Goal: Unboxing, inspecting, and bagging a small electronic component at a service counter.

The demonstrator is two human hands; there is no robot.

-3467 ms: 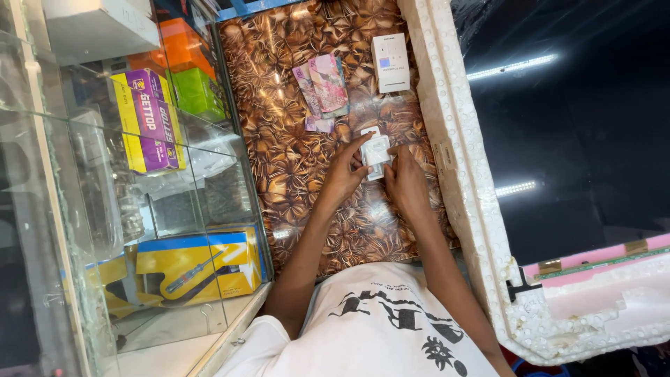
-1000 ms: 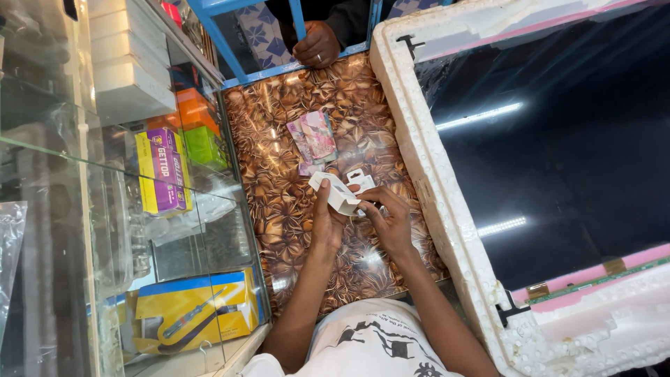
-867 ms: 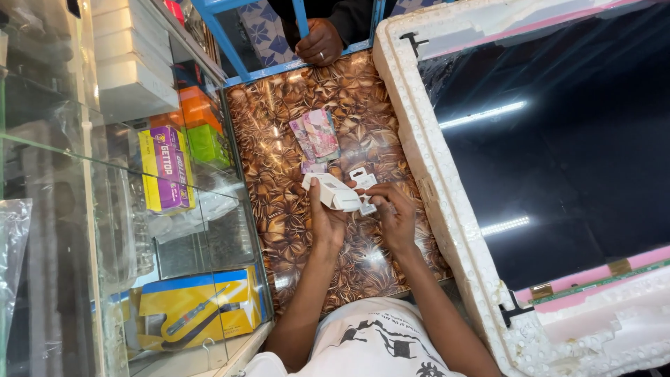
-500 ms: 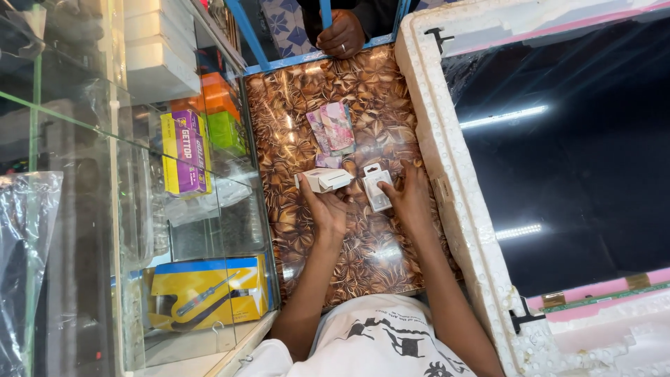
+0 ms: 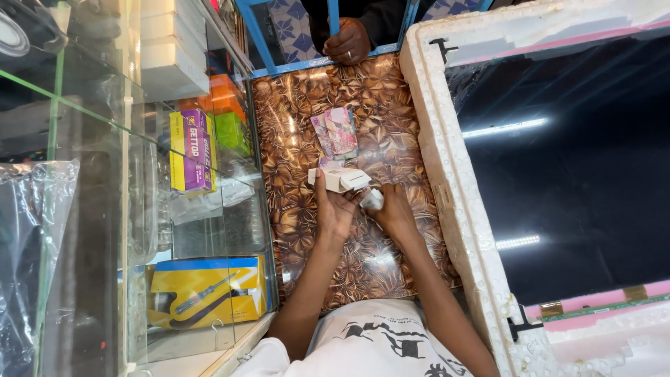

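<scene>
The left hand (image 5: pixel 336 209) is curled around a small white box (image 5: pixel 340 179), fingers and thumb closed on its lower end so that the box sticks out past the fingertips, lifted just above the brown leaf-patterned counter (image 5: pixel 300 139); the right hand (image 5: pixel 394 211) sits just beside it, its fingertips pinched on a small white object (image 5: pixel 373 199) that lies right under the box's near corner — what that object is cannot be told; the two hands nearly touch at the fingertips. Just beyond the box, flat on the counter, lies a small stack of pinkish banknotes (image 5: pixel 335 132), near the box but apart from it. At the far edge of the counter another person's hand (image 5: pixel 349 42) rests by a blue metal frame (image 5: pixel 279 59). To the right stands a large dark screen (image 5: pixel 572 160) set in white foam packing (image 5: pixel 447 181); to the left, a glass display case (image 5: pixel 174 209) holds a purple-and-yellow box (image 5: pixel 190 150) and a yellow-and-blue box (image 5: pixel 209 290).
</scene>
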